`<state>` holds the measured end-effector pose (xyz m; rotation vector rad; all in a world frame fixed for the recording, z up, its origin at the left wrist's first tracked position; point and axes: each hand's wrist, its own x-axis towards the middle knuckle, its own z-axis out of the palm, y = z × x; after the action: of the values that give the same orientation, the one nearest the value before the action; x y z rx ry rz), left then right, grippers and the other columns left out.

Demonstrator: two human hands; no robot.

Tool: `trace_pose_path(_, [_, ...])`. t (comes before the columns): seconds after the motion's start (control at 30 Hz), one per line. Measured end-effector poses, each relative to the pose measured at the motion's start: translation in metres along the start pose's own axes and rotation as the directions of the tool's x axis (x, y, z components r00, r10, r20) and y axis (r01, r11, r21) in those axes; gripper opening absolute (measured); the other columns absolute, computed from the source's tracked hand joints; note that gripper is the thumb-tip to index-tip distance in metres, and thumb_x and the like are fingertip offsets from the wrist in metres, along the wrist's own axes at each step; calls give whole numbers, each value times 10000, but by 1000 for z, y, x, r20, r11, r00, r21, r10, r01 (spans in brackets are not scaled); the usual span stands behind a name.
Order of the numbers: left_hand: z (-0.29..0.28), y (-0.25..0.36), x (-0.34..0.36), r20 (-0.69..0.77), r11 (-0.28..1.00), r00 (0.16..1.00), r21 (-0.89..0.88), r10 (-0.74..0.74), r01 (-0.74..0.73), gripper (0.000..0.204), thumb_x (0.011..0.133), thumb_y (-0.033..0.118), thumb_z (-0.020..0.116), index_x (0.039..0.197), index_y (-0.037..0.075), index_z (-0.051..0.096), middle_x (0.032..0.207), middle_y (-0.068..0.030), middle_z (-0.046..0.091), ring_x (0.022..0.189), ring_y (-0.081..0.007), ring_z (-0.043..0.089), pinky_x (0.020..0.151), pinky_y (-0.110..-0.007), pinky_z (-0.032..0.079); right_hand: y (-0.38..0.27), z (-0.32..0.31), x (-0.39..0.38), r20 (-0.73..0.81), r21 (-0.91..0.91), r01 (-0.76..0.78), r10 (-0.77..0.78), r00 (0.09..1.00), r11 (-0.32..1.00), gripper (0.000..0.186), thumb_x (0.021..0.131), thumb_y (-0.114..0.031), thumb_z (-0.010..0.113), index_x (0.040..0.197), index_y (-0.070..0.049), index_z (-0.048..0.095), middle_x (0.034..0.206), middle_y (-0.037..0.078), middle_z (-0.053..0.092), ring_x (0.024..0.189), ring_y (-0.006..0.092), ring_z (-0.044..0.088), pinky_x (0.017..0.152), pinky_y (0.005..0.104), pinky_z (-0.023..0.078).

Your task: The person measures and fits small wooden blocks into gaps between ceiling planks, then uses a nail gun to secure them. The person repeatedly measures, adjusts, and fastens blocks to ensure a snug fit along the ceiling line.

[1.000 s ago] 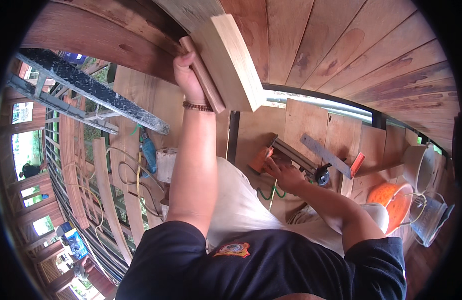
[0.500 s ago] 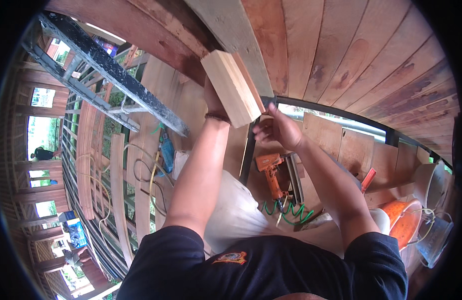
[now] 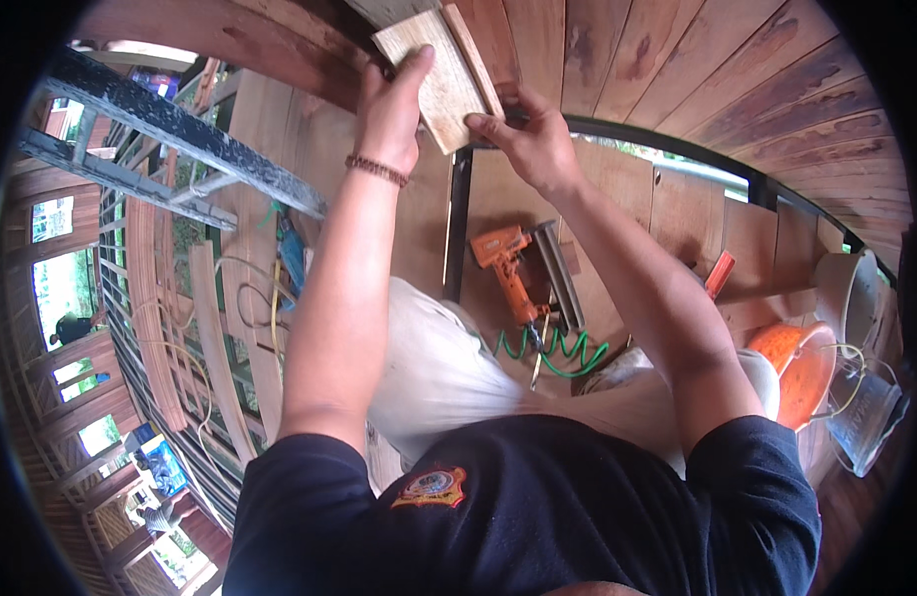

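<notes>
- Pale wood block [image 3: 434, 84] is far ahead in both hands, a brown strip [image 3: 471, 60] along its right edge.
- Left hand [image 3: 390, 114] stretches far and holds the block's left side, thumb on top, other fingers mostly hidden.
- Right hand [image 3: 535, 144] points left, thumb and finger pinching the near right corner.

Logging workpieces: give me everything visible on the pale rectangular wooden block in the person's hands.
The pale rectangular wooden block shows one broad, flat face and looks unpainted. It is held tilted at the upper middle of view. A slim brown wooden strip lies along its right long edge. The left hand grips it, thumb on the face; the right hand pinches its lower right corner. Its back is hidden.
</notes>
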<state>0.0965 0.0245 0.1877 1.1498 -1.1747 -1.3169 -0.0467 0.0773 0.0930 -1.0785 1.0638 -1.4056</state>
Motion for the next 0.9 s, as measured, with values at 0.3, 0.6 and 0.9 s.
trace_pose_path(0.3, [-104, -21, 17, 22, 956, 967, -149, -252, 253, 627, 990, 508, 516, 1405, 43, 446, 1308, -143, 592, 1161, -290, 623, 981, -468, 522, 85, 26, -155, 195, -965, 8, 696, 691, 263, 906, 803, -526, 737, 1441, -24, 333, 1190, 244, 613, 1007, 351, 679, 774, 448, 579])
trace_pose_path(0.6, [-176, -244, -58, -299, 780, 835, -584, -463, 224, 522, 926, 267, 663, 1369, 85, 456, 1328, -97, 547, 1263, -308, 522, 1056, -533, 419, 134, 29, -212, 90, -995, 86, 724, 684, 43, 628, 863, -168, 593, 1406, 2, 326, 1154, 189, 551, 1010, 356, 673, 789, 417, 602])
trace_pose_path(0.9, [-195, -271, -70, -127, 926, 940, 173, -316, 334, 616, 738, 47, 775, 1283, 4, 489, 1221, -107, 614, 1129, -251, 607, 948, -377, 502, 94, 13, -190, -95, -843, -307, 438, 894, 443, 466, 820, -167, 646, 1195, -4, 423, 864, 212, 650, 774, 401, 669, 718, 476, 532])
